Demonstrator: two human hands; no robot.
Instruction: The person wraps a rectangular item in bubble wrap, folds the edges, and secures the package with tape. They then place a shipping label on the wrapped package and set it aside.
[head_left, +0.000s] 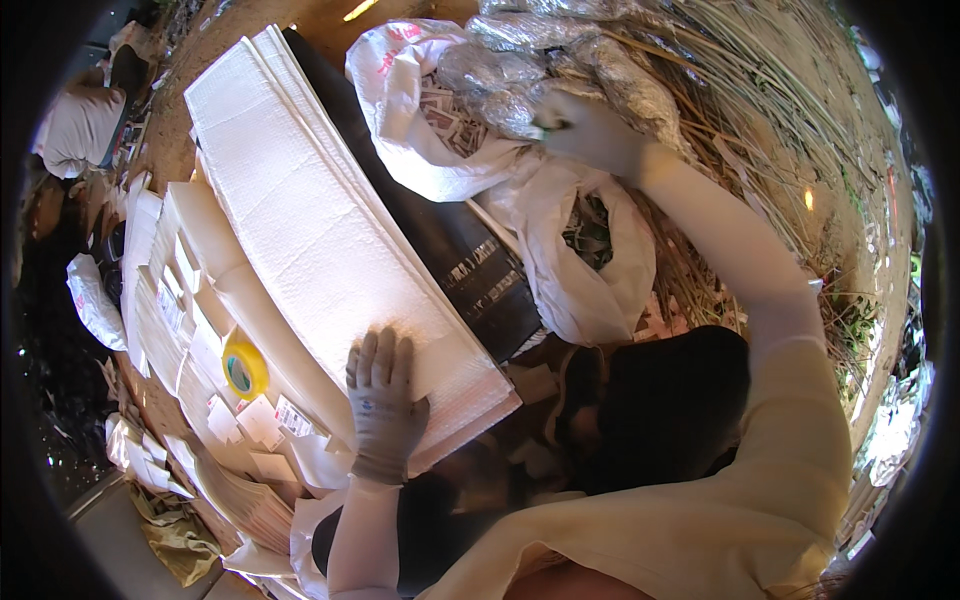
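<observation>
My left hand, in a grey work glove, lies flat on the near end of a stack of white bubble-wrap sheets. My gloved right hand is blurred, stretched out over clear plastic-wrapped bundles. Something small, dark and pale shows at its fingertips, but whether it is gripped is unclear. Below and left of that hand, a white woven sack stands open with many small printed paper pieces inside. A second white sack, its rim rolled down, contains green leafy material.
A yellow tape roll rests among paper slips and labels on pale stacked packaging at left. Beyond the sheets runs a black surface. Long dry stems cover the ground at right. Another person is at upper left.
</observation>
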